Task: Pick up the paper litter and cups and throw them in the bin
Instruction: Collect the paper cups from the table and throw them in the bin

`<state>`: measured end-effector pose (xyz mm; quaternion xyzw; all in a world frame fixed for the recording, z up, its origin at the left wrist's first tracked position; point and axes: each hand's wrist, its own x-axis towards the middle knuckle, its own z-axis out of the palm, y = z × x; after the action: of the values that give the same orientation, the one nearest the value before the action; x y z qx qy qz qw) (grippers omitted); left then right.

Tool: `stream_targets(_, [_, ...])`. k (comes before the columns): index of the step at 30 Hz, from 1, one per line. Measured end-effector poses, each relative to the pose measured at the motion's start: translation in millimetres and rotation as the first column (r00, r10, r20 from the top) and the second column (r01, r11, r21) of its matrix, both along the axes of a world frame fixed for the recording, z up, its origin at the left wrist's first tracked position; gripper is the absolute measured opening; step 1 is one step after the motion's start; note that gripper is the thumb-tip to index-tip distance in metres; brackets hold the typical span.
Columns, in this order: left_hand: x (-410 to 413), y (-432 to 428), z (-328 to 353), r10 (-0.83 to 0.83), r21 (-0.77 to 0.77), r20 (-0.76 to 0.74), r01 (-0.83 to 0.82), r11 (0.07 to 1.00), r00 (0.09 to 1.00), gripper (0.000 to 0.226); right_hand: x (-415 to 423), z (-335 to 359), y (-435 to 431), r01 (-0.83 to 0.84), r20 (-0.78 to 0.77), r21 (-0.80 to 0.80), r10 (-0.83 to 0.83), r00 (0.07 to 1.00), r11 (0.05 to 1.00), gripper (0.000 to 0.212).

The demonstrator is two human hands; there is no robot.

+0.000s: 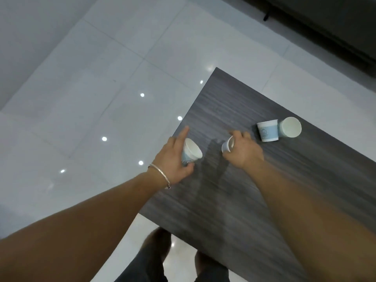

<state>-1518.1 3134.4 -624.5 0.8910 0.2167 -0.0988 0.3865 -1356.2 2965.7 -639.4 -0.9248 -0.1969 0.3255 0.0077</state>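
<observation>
Four paper cups in view, all on or over the dark wood-grain counter (pixel 254 190). Left hand (pixel 173 159) clasps a blue-printed cup (pixel 191 152) close to the counter's left edge, thumb under the base, index finger pointing free rather than wrapped. Cup is tilted, mouth toward the counter's middle. Right hand (pixel 244 151) has its fingers curled about a second cup (pixel 228 146) near the counter's centre; only the rim and a strip of wall show, so how firm the hold is cannot be told. Whether either cup has cleared the surface is unclear.

Two more cups wait toward the counter's right edge, touching: one upright cup (pixel 267 131), and one tipped cup (pixel 290 127) on its side with its open mouth facing up-right. No paper litter and no bin visible from here.

Risks, as judged: left grip looks partial, and a thin cup could slip or crush and drop to the tiled floor (pixel 91 88) just past the edge. Any liquid left in the tilted cup would spill. With both hands full, reaching for the remaining pair could knock the tipped one rolling off the right edge. Motion blur suggests haste.
</observation>
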Motion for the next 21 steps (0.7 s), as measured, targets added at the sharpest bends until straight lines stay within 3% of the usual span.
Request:
stream_targets(7, [42.2,-40.3,79.0,-0.179,0.102,0.091,0.169,0.98,0.98,0.071,-24.5,108.0,-46.7,0.117,0.101,0.126,-0.13,0.986,0.985,0.067])
stream_targets(12, [48.9,-121.4,138.0,-0.351,0.17,0.19,0.321,0.932,0.917,0.066,-74.3,176.0,-146.5,0.315,0.142,0.158,-0.337,0.931,0.936,0.072])
stream_targets(21, [-23.0,-365.0,224.9,-0.702,0.179,0.325,0.688,0.704,0.634,0.077,-267.2,263.0,-389.9,0.716,0.211,0.24,-0.755,0.621,0.656,0.071])
